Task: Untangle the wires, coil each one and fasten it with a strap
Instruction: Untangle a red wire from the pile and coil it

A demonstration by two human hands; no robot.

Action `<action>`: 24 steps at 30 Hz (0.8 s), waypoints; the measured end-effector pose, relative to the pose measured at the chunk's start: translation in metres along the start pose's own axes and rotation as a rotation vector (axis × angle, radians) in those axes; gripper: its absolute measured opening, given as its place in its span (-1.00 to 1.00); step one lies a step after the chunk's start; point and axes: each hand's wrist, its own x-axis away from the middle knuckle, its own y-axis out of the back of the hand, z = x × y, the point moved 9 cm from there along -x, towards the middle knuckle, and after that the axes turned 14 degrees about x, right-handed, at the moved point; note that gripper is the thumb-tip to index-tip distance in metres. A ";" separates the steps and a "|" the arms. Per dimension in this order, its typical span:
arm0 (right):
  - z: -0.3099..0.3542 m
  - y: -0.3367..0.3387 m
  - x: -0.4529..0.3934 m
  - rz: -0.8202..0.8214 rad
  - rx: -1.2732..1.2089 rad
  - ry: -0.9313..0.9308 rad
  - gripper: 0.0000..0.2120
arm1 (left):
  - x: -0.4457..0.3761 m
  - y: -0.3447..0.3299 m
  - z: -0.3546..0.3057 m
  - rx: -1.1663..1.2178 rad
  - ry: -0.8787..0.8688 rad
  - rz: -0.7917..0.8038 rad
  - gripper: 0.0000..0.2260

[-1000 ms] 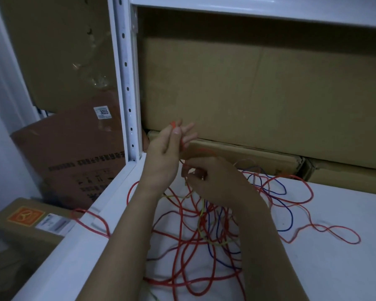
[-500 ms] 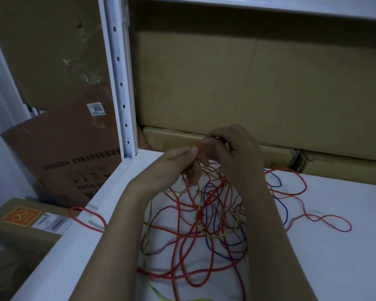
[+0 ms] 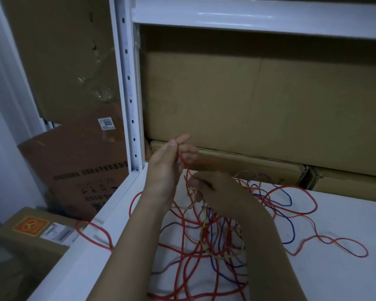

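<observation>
A tangle of thin wires lies on the white shelf (image 3: 334, 279): several loops of red wire (image 3: 302, 192), a blue wire (image 3: 292, 229) and a yellow wire (image 3: 204, 218) mixed together. My left hand (image 3: 169, 159) is raised above the heap and pinches the end of a red wire between thumb and forefinger. Just below and to the right, my right hand (image 3: 217, 190) holds strands of the tangle with curled fingers, lifting them off the shelf. One red loop (image 3: 96, 233) hangs over the shelf's left edge.
A white perforated upright post (image 3: 128, 88) stands at the shelf's back left corner. Large cardboard boxes (image 3: 258, 109) fill the back of the shelf. More cartons (image 3: 78, 168) lean and lie on the floor to the left.
My hands were together half a second ago. Now the left hand has risen with the red wire end and the right hand has dropped lower to the tangle.
</observation>
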 end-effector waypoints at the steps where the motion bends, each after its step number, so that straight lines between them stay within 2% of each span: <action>1: 0.001 -0.005 0.000 0.049 -0.024 -0.014 -0.75 | 0.000 0.001 -0.002 -0.074 -0.032 0.005 -0.75; 4: 0.007 -0.010 0.002 0.152 -0.019 -0.020 -0.74 | 0.001 -0.002 -0.005 -0.390 -0.136 0.000 -0.74; 6: 0.011 -0.008 0.004 0.160 -0.031 -0.003 -0.73 | 0.004 -0.006 -0.005 -0.669 -0.172 0.036 -0.71; 9: 0.015 0.012 0.004 -0.016 -0.078 0.087 -0.75 | 0.008 -0.007 0.001 -0.961 -0.156 0.119 -0.71; 12: 0.007 0.037 0.010 -0.208 -0.066 0.121 -0.83 | 0.007 -0.007 0.012 -0.991 -0.089 0.191 -0.70; 15: 0.002 0.055 0.018 -0.380 0.034 0.121 -0.79 | 0.006 -0.013 0.018 -0.986 -0.044 0.260 -0.70; 18: 0.009 0.057 0.019 -0.482 0.131 0.166 -0.77 | 0.007 -0.021 0.010 -0.976 -0.058 0.273 -0.65; 22: 0.012 0.062 0.021 -0.573 0.135 0.077 -0.82 | 0.007 -0.020 -0.004 -0.961 -0.070 0.197 -0.69; 24: 0.004 0.065 0.024 -0.580 0.171 -0.054 -0.74 | 0.009 -0.020 -0.009 -0.967 -0.068 0.202 -0.69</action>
